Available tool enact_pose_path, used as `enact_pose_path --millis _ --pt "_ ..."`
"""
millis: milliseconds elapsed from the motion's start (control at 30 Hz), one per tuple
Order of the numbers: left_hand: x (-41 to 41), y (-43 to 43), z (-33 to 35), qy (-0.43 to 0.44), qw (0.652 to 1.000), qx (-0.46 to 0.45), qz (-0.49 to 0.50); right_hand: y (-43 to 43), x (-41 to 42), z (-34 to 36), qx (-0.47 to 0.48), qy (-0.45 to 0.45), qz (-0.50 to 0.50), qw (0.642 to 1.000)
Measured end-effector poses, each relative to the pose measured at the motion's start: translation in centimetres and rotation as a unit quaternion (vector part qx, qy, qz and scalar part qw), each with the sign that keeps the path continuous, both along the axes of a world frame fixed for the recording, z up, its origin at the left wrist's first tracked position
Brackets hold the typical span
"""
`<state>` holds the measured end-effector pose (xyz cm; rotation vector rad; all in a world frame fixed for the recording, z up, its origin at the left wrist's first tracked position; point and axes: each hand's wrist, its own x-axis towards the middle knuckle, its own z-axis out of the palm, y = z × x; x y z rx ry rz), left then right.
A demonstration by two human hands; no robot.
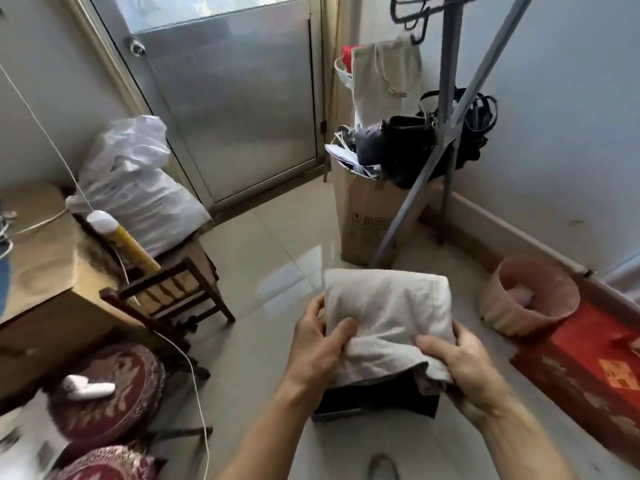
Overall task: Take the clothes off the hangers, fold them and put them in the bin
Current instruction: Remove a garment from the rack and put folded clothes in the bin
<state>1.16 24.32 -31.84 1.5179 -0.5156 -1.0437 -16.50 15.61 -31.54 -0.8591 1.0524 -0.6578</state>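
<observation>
A lived-in home room: tiled floor [263,258], wooden chair [173,289], drying rack [446,98], stuffed cardboard box [363,216].

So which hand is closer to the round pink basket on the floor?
Right. The right hand, gripping the folded off-white cloth, is beside the round pink basket; the left hand grips the cloth's other side, farther away.

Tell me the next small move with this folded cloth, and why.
Probably lower the folded beige garment straight down into the dark bin beneath it. The left hand and right hand both grip its near edge, it already looks folded, and it sits directly above that bin, so no sideways carry seems needed.
</observation>
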Motion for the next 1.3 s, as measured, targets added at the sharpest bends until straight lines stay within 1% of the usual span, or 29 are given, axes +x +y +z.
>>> enact_pose_path --millis 133,200,267,333,400,467,500,533,600,700,767,867,933,1067,1167,1233,1300 --pt "1.6 -2.4 -6.1 0.086 0.991 0.024 0.098 -2.7 2.8 -6.9 0.07 -0.018 -0.017 0.997" --pt "2.0 -2.6 -9.6 0.098 0.985 0.053 0.133 -3.3 3.2 -10.7 0.102 -0.009 -0.03 0.994" --pt "2.5 -3.0 -13.8 0.082 0.983 0.081 0.144 -3.9 3.4 -15.7 0.115 0.022 -0.026 0.993" --pt "2.8 -3.2 -17.7 0.066 0.983 0.104 0.138 -4.4 3.7 -19.8 0.131 0.056 -0.021 0.99" --pt "3.0 -3.3 -21.7 0.059 0.982 0.136 0.12 -4.9 4.1 -23.1 0.154 0.08 -0.037 0.984" --pt "3.1 -3.7 -24.9 0.076 0.979 0.156 0.111 -5.3 4.4 -25.6 0.173 0.094 -0.041 0.98" --pt "3.1 -3.9 -27.1 0.094 0.977 0.161 0.105 -5.5 4.5 -27.4 0.187 0.085 -0.044 0.978" --pt "3.1 -4.0 -28.5 0.117 0.975 0.166 0.092 -5.9 4.6 -28.7 0.205 0.088 -0.035 0.974" --pt "3.5 -3.8 -31.8 0.135 0.974 0.176 0.042 -6.5 4.7 -32.3 0.231 0.107 0.001 0.967" --pt "4.0 -3.4 -36.6 0.127 0.973 0.19 -0.026 -6.9 4.9 -36.9 0.258 0.148 0.031 0.954" --pt "4.4 -3.2 -38.9 0.129 0.973 0.19 -0.039 -7.4 4.9 -39.2 0.273 0.162 0.038 0.948" --pt "4.9 -4.1 -43.2 0.139 0.971 0.194 -0.032 -8.6 5.1 -43.4 0.264 0.152 0.03 0.952" --pt "4.8 -5.5 -45.5 0.133 0.971 0.197 -0.035 -9.8 5.2 -46.0 0.237 0.147 -0.009 0.96" --pt "3.7 -10.9 -48.6 0.095 0.976 0.188 -0.048 -13.4 4.8 -49.2 0.166 0.154 -0.076 0.971" --pt "3.0 -14.8 -51.3 0.045 0.981 0.181 -0.057 -16.3 4.1 -51.9 0.146 0.153 -0.103 0.972" --pt "2.4 -16.7 -53.8 0.013 0.979 0.195 -0.064 -17.7 3.8 -54.2 0.137 0.179 -0.12 0.967" --pt "1.3 -17.8 -56.3 -0.017 0.967 0.242 -0.08 -18.3 3.6 -56.2 0.125 0.236 -0.095 0.959"
